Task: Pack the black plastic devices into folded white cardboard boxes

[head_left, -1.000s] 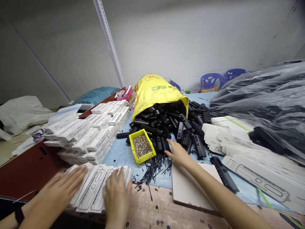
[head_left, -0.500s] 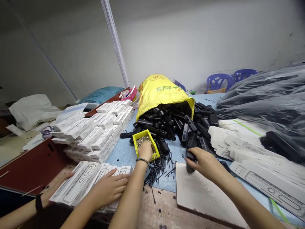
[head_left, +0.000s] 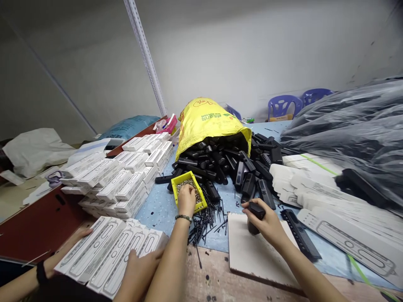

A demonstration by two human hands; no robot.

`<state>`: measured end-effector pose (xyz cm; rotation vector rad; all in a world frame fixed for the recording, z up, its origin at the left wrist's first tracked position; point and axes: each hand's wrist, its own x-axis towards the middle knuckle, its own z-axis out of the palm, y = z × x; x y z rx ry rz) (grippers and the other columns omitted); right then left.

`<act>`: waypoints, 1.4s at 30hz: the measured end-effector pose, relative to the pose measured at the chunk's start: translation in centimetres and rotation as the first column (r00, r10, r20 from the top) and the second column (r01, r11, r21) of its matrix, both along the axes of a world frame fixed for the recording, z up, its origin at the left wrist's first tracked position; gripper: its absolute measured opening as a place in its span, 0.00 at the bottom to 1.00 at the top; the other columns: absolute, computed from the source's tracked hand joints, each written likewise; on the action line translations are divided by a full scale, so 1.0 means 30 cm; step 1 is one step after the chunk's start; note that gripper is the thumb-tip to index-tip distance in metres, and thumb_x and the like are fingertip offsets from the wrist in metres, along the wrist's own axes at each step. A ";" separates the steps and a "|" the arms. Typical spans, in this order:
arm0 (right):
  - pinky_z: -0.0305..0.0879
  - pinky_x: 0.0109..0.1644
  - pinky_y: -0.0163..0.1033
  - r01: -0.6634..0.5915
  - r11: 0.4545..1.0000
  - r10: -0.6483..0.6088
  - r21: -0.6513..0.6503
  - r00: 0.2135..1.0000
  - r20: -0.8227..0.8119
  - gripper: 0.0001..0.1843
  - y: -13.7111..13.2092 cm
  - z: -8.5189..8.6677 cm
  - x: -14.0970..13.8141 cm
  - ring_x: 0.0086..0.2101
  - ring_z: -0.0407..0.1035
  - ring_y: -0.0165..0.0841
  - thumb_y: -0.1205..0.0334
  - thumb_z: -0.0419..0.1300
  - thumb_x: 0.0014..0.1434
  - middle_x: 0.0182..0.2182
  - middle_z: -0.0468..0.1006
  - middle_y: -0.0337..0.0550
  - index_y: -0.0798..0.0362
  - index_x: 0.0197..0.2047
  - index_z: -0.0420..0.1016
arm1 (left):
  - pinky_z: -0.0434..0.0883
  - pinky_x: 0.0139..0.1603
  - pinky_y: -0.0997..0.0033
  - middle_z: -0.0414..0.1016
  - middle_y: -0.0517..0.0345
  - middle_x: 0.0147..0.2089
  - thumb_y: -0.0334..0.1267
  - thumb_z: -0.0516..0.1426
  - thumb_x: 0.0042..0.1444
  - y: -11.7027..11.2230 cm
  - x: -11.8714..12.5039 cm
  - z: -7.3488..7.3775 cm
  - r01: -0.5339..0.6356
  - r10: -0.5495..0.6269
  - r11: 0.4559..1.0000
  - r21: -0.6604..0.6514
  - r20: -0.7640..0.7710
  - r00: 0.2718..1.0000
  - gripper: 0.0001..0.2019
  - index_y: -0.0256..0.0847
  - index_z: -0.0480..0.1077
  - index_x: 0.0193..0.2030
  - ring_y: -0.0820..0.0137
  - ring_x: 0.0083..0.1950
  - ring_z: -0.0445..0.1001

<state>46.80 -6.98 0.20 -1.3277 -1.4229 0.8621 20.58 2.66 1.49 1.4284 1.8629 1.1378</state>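
Observation:
My left hand [head_left: 187,200] reaches into a small yellow tray [head_left: 202,207] of tiny metal screws [head_left: 190,184]. Its fingers are drawn together among the screws, and the fingertips are hidden. In my right hand [head_left: 267,222] is a black plastic case [head_left: 257,210], gripped upright over a pale square board [head_left: 256,253]. Loose black stick-like pieces [head_left: 204,224] with small heads lie between the tray and the board. Beyond the tray, a heap of black cases [head_left: 220,161] spills from a yellow sack [head_left: 214,121].
At left, a co-worker's hands [head_left: 138,268] hold a row of white printed boxes [head_left: 94,247]; more boxes [head_left: 132,176] are stacked behind. Right of the board lie a ribbed black piece [head_left: 300,237] and fanned white printed cards [head_left: 346,235]. Grey plastic bags [head_left: 352,121] bulge at far right.
My right hand has brought the black case slightly nearer over the board and holds it steadier. My left hand stays in the tray. The co-worker's hand has slid from the box tops to their near side.

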 end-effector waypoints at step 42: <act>0.66 0.56 0.57 0.152 0.988 -0.020 0.027 0.301 -0.954 0.11 -0.140 0.187 -0.113 0.35 0.61 0.27 0.67 0.68 0.47 0.32 0.66 0.35 0.51 0.31 0.69 | 0.64 0.33 0.82 0.69 0.63 0.30 0.44 0.70 0.40 -0.510 0.321 0.037 0.240 -0.091 0.971 -0.007 0.914 0.395 0.17 0.35 0.72 0.32 0.83 0.30 0.64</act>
